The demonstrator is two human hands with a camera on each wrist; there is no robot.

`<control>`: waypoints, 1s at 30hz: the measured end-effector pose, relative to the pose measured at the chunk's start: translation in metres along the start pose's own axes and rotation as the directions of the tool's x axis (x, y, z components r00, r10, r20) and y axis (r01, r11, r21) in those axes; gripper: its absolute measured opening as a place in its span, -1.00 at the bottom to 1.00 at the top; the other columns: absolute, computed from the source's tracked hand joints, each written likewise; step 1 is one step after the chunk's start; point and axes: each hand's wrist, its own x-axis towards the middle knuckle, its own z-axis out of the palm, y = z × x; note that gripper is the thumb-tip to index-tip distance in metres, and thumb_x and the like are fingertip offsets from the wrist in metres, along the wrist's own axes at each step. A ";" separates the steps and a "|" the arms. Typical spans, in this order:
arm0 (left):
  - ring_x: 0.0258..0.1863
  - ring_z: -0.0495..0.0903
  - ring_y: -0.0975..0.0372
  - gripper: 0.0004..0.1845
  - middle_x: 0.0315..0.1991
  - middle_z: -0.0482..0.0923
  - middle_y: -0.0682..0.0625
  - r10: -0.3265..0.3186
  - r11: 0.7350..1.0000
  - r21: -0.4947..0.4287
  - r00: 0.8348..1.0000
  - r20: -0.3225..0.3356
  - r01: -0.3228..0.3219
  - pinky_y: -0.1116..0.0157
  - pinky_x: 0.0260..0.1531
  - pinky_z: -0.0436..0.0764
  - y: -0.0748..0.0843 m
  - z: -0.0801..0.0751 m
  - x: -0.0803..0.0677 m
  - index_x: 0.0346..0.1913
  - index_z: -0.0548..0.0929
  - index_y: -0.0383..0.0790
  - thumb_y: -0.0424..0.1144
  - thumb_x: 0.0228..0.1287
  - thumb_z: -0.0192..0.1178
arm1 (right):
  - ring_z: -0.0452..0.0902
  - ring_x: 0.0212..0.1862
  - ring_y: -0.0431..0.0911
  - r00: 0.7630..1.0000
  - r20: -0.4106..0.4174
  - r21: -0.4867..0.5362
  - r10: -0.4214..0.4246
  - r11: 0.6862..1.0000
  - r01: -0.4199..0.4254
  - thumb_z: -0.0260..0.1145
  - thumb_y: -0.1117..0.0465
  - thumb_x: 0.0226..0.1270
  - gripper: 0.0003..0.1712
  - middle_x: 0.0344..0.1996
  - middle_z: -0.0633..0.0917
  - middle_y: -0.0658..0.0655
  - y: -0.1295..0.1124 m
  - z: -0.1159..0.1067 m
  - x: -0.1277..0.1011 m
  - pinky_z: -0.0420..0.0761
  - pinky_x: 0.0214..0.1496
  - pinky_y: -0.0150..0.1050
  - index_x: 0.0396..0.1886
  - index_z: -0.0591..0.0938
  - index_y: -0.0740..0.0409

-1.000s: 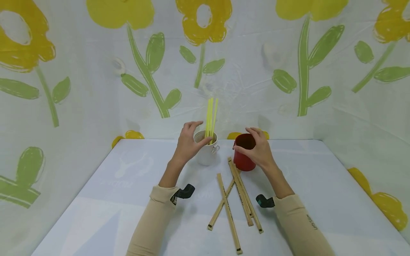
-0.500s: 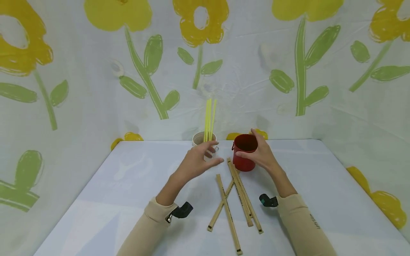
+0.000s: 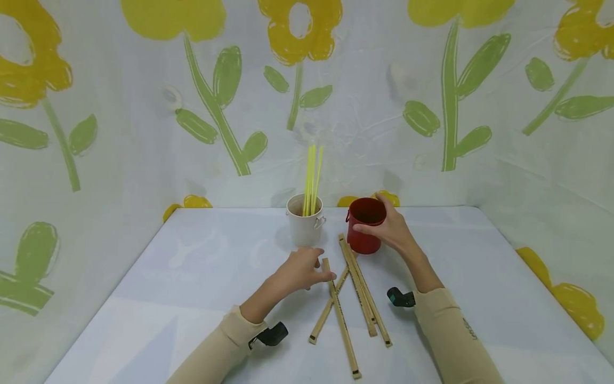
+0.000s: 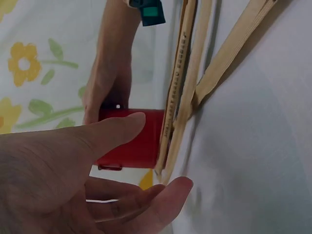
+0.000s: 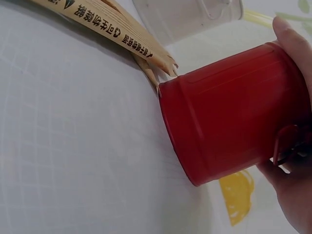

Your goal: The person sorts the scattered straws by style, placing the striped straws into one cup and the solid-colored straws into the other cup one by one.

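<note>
My right hand (image 3: 393, 229) holds a small red bucket (image 3: 363, 234), thumb on its near side and fingers round the far rim. The bucket stands upright on the table; the right wrist view shows its wall and a side handle close to the palm. My left hand (image 3: 301, 269) hovers at the upper end of a brown paper-wrapped stick (image 3: 341, 320), like a wrapped straw. In the left wrist view, its thumb and fingers (image 4: 178, 195) are apart with nothing between them. Several more wrapped sticks (image 3: 360, 288) lie crossed or side by side, some reaching the red bucket's base.
Left of the red one stands a white bucket (image 3: 305, 229) with several thin yellow sticks (image 3: 312, 178) upright in it. Both rest on the white table (image 3: 192, 298). A flower-printed curtain (image 3: 364, 106) encloses the table's back and sides.
My left hand has moved from the white bucket's rim down towards the wrapped sticks, leaving the yellow sticks in that bucket. My right hand has settled against the red bucket, which stays in place.
</note>
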 end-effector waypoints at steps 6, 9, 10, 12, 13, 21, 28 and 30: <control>-0.74 0.56 0.24 -0.49 -0.46 0.54 0.01 -0.029 0.999 0.016 0.999 0.013 0.029 0.35 -0.63 0.53 -0.002 0.008 0.003 -0.04 0.61 -0.27 0.06 0.12 0.42 | 0.27 0.39 0.15 1.000 -0.003 0.002 -0.003 1.000 0.003 0.52 -0.23 0.00 0.27 0.41 0.35 0.20 0.000 0.001 0.000 0.53 0.21 0.16 0.56 0.01 0.03; -0.75 0.57 0.23 -0.49 -0.53 0.52 0.04 -0.040 0.999 0.019 0.999 0.021 0.039 0.36 -0.63 0.53 -0.002 0.010 0.004 -0.03 0.62 -0.26 0.06 0.12 0.42 | 0.28 0.39 0.15 1.000 -0.007 0.004 -0.004 1.000 0.004 0.52 -0.21 0.00 0.25 0.41 0.35 0.21 -0.001 0.001 0.000 0.53 0.20 0.16 0.55 0.03 0.05; -0.75 0.57 0.23 -0.48 -0.53 0.52 0.04 -0.042 0.999 0.015 0.999 0.021 0.041 0.36 -0.63 0.53 -0.001 0.011 0.004 -0.01 0.61 -0.27 0.06 0.12 0.42 | 0.28 0.38 0.15 1.000 -0.008 0.005 -0.005 1.000 0.005 0.53 -0.20 0.01 0.25 0.40 0.35 0.21 -0.001 0.001 0.000 0.53 0.20 0.16 0.55 0.03 0.06; -0.76 0.58 0.23 -0.49 -0.54 0.51 0.03 -0.038 0.999 0.007 0.999 0.022 0.038 0.36 -0.63 0.54 0.000 0.012 0.003 -0.04 0.62 -0.27 0.05 0.12 0.42 | 0.29 0.38 0.15 1.000 -0.011 0.004 -0.005 1.000 0.005 0.53 -0.19 0.00 0.24 0.40 0.36 0.21 -0.001 0.002 0.000 0.53 0.20 0.16 0.54 0.05 0.07; -0.76 0.58 0.23 -0.52 -0.54 0.51 0.03 -0.035 0.999 0.002 0.999 0.024 0.035 0.36 -0.64 0.55 0.001 0.012 0.003 -0.08 0.62 -0.27 0.04 0.12 0.42 | 0.29 0.38 0.15 1.000 -0.011 0.005 -0.005 1.000 0.005 0.53 -0.19 0.00 0.23 0.40 0.36 0.21 -0.001 0.002 0.001 0.53 0.20 0.16 0.54 0.05 0.07; -0.82 0.53 0.21 -0.48 -0.56 0.47 0.00 -0.047 0.998 0.048 0.999 0.008 0.046 0.39 -0.73 0.46 0.008 0.016 -0.001 -0.21 0.56 -0.27 0.10 0.05 0.46 | 0.29 0.38 0.14 1.000 -0.009 0.021 -0.009 1.000 0.009 0.54 -0.18 0.00 0.23 0.39 0.36 0.20 -0.001 0.003 0.002 0.53 0.20 0.16 0.53 0.05 0.06; -0.80 0.57 0.23 -0.56 -0.55 0.48 -0.01 -0.093 0.995 0.051 0.995 0.032 0.091 0.39 -0.68 0.47 0.009 0.024 -0.001 -0.44 0.54 -0.17 0.10 0.01 0.48 | 0.27 0.39 0.15 1.000 -0.010 0.030 -0.002 1.000 0.002 0.55 -0.16 -0.01 0.23 0.40 0.36 0.21 -0.001 0.002 0.000 0.54 0.19 0.16 0.53 0.06 0.06; -0.80 0.57 0.25 -0.57 -0.56 0.47 0.00 -0.073 0.997 0.043 0.996 0.043 0.071 0.39 -0.69 0.49 0.009 0.025 -0.001 -0.41 0.53 -0.17 0.08 0.02 0.48 | 0.27 0.39 0.16 1.000 -0.009 0.031 -0.001 1.000 0.001 0.55 -0.17 -0.01 0.23 0.40 0.35 0.21 -0.001 0.002 0.000 0.53 0.19 0.17 0.53 0.05 0.05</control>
